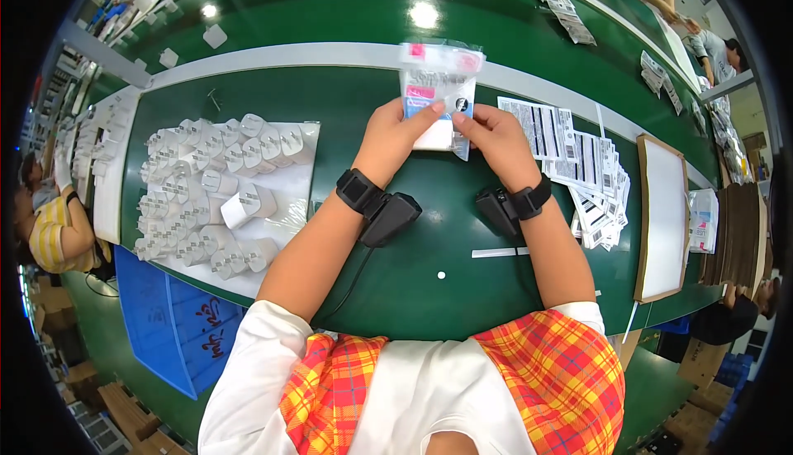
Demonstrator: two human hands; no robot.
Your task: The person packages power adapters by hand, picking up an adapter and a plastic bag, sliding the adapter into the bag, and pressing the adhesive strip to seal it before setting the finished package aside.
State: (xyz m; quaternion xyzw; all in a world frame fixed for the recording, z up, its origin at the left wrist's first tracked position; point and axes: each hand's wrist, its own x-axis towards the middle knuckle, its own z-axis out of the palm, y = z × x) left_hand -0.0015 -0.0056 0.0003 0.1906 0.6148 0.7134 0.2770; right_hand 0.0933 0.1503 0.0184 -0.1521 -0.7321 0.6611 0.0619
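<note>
Both my hands are at a clear plastic packet [423, 82] with a pink, white and blue card inside, above the far part of the green table. My left hand [398, 135] pinches its left side, thumb across the front. At the right side, the fingers of my right hand [494, 135] are closed on the packet's edge. A white block-shaped thing [435, 135] shows in the packet's lower part, below my left thumb. Many white plug chargers [219, 182] with metal prongs stand on a white sheet to the left. Printed cards [588, 162] lie in overlapping piles to the right.
A shallow cardboard tray [663, 220] lies at the table's right edge, and a blue bin [165, 323] stands below the left edge. Beyond the white rail [330, 54] runs a green surface with bagged packets [562, 13]. Other people work at the far right and left.
</note>
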